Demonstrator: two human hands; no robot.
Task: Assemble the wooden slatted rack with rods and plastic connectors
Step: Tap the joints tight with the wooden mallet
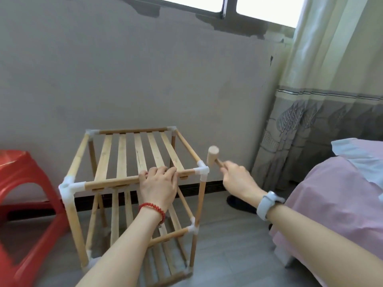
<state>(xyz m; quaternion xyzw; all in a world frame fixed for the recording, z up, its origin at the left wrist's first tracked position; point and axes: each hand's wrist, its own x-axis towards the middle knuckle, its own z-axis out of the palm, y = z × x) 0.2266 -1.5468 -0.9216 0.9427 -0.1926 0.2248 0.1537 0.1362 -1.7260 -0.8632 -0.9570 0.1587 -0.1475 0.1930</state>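
The wooden slatted rack (124,154) stands upright on the floor against the wall, with tiers of slats joined by rods and white plastic connectors. My left hand (158,185) grips the near top rod (112,183), fingers curled over it onto the slats. My right hand (236,179) holds a small wooden mallet (213,156) by its handle, with the head raised just right of and slightly above the near right top connector (202,170). The mallet does not touch the rack.
A red plastic stool (27,193) stands at the left, close to the rack. A bed with a pink sheet (335,204) fills the right side, with a curtain (323,121) behind it. A dark shoe (238,203) lies on the grey floor.
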